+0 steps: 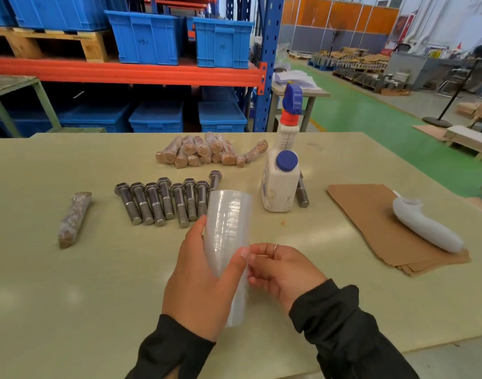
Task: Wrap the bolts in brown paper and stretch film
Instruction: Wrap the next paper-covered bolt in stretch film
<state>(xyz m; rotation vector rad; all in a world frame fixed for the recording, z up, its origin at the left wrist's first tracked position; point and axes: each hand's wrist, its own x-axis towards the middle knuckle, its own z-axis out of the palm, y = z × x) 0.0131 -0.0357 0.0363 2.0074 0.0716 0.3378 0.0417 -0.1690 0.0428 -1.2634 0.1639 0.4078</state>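
Observation:
My left hand (198, 280) grips a roll of clear stretch film (228, 222), held upright above the table. My right hand (280, 269) pinches the loose film edge at the roll's near side. Behind the roll lies a row of several bare steel bolts (163, 202). One more bare bolt (302, 194) lies behind the spray bottle. A pile of several bolts wrapped in brown paper and film (207, 151) sits further back. A single wrapped bolt (74, 218) lies alone at the left. A stack of brown paper sheets (371, 212) is at the right.
A white spray bottle with a blue trigger (282, 170) stands right of the bolts. A white handle-shaped tool (425, 228) rests on the paper stack. The beige table (70, 296) stretches wide. Blue crates (146, 36) fill the racks behind.

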